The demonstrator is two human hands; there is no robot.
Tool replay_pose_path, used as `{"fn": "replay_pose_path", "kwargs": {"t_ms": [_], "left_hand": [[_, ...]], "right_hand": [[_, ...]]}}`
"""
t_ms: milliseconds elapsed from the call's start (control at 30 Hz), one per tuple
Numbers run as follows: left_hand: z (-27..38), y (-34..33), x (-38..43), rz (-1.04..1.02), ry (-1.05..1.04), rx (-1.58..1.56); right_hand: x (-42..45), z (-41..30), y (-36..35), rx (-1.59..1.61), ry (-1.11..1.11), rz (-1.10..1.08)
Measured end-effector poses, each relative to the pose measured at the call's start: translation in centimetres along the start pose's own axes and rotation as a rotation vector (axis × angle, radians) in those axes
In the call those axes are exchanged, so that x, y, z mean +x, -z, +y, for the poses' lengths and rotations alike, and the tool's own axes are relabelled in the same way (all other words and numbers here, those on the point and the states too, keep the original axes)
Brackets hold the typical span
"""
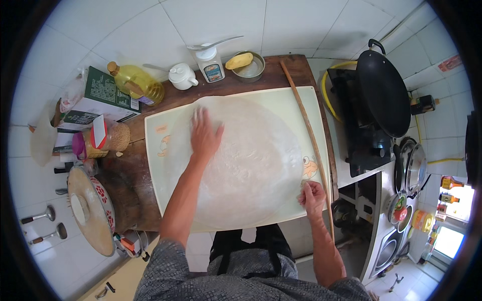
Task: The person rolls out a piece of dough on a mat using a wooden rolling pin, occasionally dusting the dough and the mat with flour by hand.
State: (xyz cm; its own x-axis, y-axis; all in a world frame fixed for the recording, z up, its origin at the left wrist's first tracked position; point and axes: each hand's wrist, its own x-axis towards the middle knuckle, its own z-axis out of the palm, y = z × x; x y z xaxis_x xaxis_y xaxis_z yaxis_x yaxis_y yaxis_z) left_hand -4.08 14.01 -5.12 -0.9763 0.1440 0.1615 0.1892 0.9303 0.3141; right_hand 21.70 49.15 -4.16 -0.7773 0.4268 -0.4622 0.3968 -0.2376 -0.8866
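Note:
A large, thin round sheet of dough [260,128] is spread over a pale green mat [160,177]. Loose flour lies scattered near the sheet's middle. My left hand [205,135] is on the upper left part of the dough, palm down with its fingers apart; the fingertips are blurred. Beside the lower right rim of the dough, my right hand [312,195] has its fingers curled in, and nothing shows in it. A long wooden rolling pin [305,118] lies along the mat's right side, its lower stretch passing just right of that hand.
Along the wall stand an oil bottle [141,86], a white lidded pot [182,77], a white-capped jar [211,66] and a metal bowl [254,71]. Left are jars of beans [118,137] and a tilted enamel basin [103,195]. A black wok [384,94] stands above the right-hand stove [348,150].

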Motion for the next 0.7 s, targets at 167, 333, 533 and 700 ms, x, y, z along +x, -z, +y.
{"fn": "replay_pose_path", "kwargs": {"t_ms": [167, 333, 533, 700], "left_hand": [[11.3, -4.1, 0.3, -0.213, -0.14, -0.141], [11.9, -0.2, -13.3, -0.466, -0.558, -0.35], [-3.6, 2.5, -10.6, -0.058, -0.002, 0.05], [-4.5, -0.2, 0.9, 0.076, 0.199, 0.104]], "right_hand": [[0.0, -0.4, 0.5, -0.028, -0.033, 0.008], [-0.1, 0.3, 1.1, 0.006, -0.036, 0.004], [-0.2, 0.6, 1.4, 0.009, -0.01, -0.024], [-0.1, 0.1, 0.7, 0.001, -0.035, -0.049]]}}
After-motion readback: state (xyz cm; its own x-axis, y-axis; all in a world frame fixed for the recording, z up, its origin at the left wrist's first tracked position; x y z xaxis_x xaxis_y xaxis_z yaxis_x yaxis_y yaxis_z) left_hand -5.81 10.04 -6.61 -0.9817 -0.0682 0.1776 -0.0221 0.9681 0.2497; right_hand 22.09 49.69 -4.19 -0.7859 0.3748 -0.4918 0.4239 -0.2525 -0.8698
